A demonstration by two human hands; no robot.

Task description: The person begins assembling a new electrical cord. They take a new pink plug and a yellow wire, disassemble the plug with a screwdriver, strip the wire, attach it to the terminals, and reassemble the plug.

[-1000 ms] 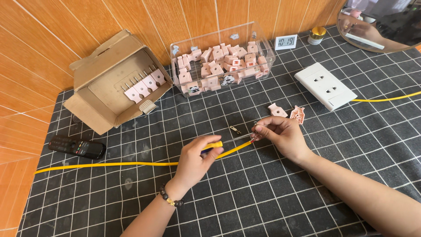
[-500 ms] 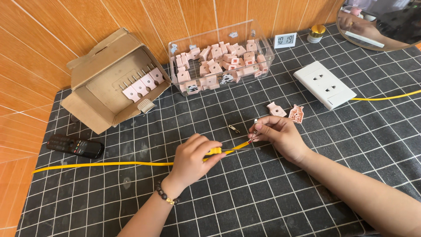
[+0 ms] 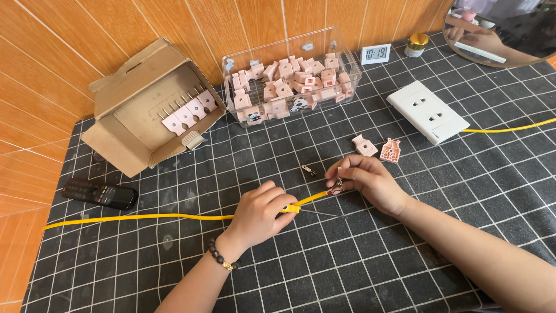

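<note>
My left hand (image 3: 260,211) is closed around a yellow cable (image 3: 139,217) that runs left across the black grid mat. My right hand (image 3: 365,179) pinches a small metal prong (image 3: 339,182) against the cable's stripped end (image 3: 331,190). The two hands sit close together at the mat's middle. Two pink plug shell halves (image 3: 377,148) lie just beyond my right hand. A small loose metal part (image 3: 308,170) rests on the mat between the hands and the clear box.
A clear plastic box (image 3: 289,81) of pink plug parts stands at the back. An open cardboard box (image 3: 147,107) holds several finished plugs. A white socket plate (image 3: 427,111), a black remote (image 3: 99,194), a small clock (image 3: 375,54) and a round mirror (image 3: 501,29) surround the work area.
Both hands stay on the cable end; my right hand's fingers have shifted slightly on the metal prong. The view has tilted a little.
</note>
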